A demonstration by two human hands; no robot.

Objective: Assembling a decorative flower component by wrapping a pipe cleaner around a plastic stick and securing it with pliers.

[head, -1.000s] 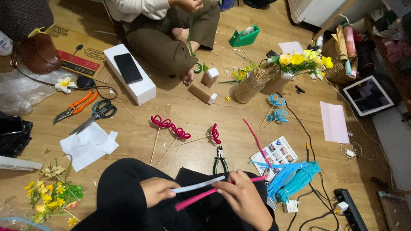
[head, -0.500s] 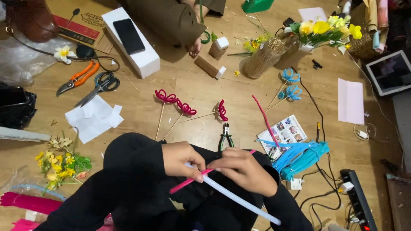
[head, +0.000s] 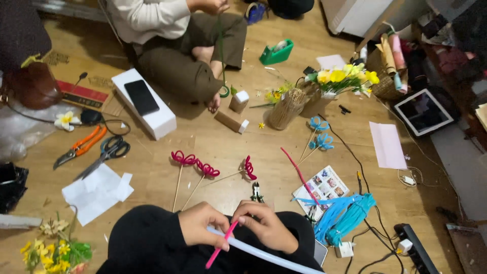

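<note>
While both hands are meeting low in the view, the left hand (head: pixel 199 226) is pinching a pink pipe cleaner (head: pixel 219 247) that is slanting down toward seven o'clock from the fingers. The right hand (head: pixel 267 225) is gripping the same pipe cleaner at its top end, and a pale plastic tube (head: pixel 269 255) is running beneath both hands toward four o'clock. Small pliers (head: pixel 257 192) are lying at twelve o'clock just beyond the knuckles, with red curled flowers on sticks (head: pixel 195 167) at eleven o'clock
</note>
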